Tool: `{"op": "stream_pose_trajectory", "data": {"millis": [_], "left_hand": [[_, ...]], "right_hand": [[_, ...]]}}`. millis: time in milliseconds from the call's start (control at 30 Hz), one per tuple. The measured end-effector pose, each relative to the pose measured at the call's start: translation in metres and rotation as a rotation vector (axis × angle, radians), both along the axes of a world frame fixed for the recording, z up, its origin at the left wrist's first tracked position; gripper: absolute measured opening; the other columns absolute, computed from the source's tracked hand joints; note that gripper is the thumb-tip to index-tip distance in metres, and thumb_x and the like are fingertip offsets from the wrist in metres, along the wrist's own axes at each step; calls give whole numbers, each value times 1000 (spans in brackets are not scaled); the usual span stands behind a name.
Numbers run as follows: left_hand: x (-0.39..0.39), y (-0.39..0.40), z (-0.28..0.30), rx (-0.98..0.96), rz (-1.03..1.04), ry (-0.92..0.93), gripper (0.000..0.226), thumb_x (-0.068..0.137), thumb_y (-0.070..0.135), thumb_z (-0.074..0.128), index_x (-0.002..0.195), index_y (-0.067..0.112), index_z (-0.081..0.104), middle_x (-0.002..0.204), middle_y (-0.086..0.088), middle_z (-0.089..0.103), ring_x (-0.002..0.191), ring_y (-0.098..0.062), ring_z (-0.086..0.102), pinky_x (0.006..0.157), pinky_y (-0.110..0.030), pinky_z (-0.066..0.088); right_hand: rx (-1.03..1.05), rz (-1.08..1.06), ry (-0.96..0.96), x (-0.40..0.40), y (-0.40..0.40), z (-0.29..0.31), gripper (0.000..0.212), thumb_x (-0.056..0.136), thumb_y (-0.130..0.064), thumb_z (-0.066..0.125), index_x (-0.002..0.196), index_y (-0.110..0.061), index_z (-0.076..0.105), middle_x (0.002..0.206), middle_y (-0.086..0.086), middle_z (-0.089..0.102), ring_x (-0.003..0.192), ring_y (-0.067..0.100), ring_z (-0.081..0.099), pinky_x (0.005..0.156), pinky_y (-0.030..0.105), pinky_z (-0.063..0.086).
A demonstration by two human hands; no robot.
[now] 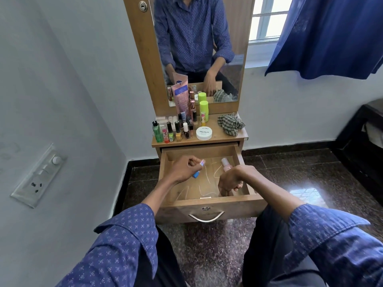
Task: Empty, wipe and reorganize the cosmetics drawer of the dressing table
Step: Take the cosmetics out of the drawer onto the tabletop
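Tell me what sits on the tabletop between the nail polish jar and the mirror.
In the head view, a lime-capped bottle stands between the white nail polish jar and the mirror, with taller tubes and bottles just to its left.

Bright daylight pours in from the window at upper right, and there's the glare patch on the polished floor. Wide-angle bending curves the walls at the edges; the hands in the drawer look slightly soft.

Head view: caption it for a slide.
Both hands lift small bottles from the open drawer.
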State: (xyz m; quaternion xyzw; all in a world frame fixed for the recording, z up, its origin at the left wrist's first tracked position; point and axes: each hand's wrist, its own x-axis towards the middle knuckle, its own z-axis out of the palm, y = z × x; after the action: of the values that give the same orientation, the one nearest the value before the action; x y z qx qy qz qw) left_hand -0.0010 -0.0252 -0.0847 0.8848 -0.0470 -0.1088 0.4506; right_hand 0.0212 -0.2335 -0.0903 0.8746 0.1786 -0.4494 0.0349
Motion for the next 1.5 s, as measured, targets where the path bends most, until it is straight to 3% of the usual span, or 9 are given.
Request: {"op": "stream_pose_trajectory", "data": {"millis": [200,400,600,867,1100,1200,1333,1433,1500], "left_hand": [[8,2,6,-215,198,-53,10,97,29,74,104,23,74,97,4,72,89,-12,65,74,-23,50],[6,-6,13,-257,186,-104,18,94,14,76,111,9,72,98,-6,69,84,-14,63,64,-16,55],[16,-14,31,-119,75,-260,17,89,19,81,102,18,70,95,-1,71,86,-21,69,76,-39,62],[27,-24,62,19,8,-378,27,88,22,77,113,24,66,87,11,69,73,-7,64,70,-35,56],[45,-37,87,127,70,-575,20,84,24,79,99,27,67,90,16,70,80,-1,66,72,-36,59],[60,-46,94,169,124,-585,17,84,27,80,91,30,66,86,17,69,80,2,65,73,-35,60],[79,-57,96,197,238,-589,12,85,32,79,92,30,68,81,17,69,78,0,65,74,-34,60],[89,-62,95,217,306,-578,14,86,38,77,93,27,72,83,14,72,78,-5,67,74,-34,59],[96,-65,93,217,326,-585,18,83,44,73,91,29,71,84,13,74,79,-8,69,73,-38,60]], "right_hand": [[10,-53,57,1,0,-7,17,103,-18,56,117,-16,66,99,5,67,50,9,58,43,19,41],[40,-62,37,4,-5,-12,21,98,-29,61,112,-17,71,93,-1,65,50,9,51,44,21,39],[45,-36,33,7,-9,-8,30,94,-33,62,106,-7,71,83,3,55,58,13,43,48,24,38],[138,-76,74,8,-8,0,29,100,-19,65,125,-4,68,80,0,62,54,8,48,43,16,38],[140,-25,87,5,-11,-15,36,95,-29,64,131,-35,58,84,0,64,60,12,49,54,20,43],[142,36,113,4,-11,-11,25,94,-28,58,114,-40,66,91,2,61,74,18,50,62,21,42],[375,16,-22,2,-22,14,21,101,-16,60,121,-20,66,95,-8,61,73,11,57,61,24,49],[633,-113,-159,13,-37,37,17,100,-20,64,117,-19,68,112,-7,69,96,18,69,86,39,58],[769,-230,-301,21,-46,59,11,101,-24,65,111,-19,67,107,-10,68,95,13,66,86,35,56]]}}
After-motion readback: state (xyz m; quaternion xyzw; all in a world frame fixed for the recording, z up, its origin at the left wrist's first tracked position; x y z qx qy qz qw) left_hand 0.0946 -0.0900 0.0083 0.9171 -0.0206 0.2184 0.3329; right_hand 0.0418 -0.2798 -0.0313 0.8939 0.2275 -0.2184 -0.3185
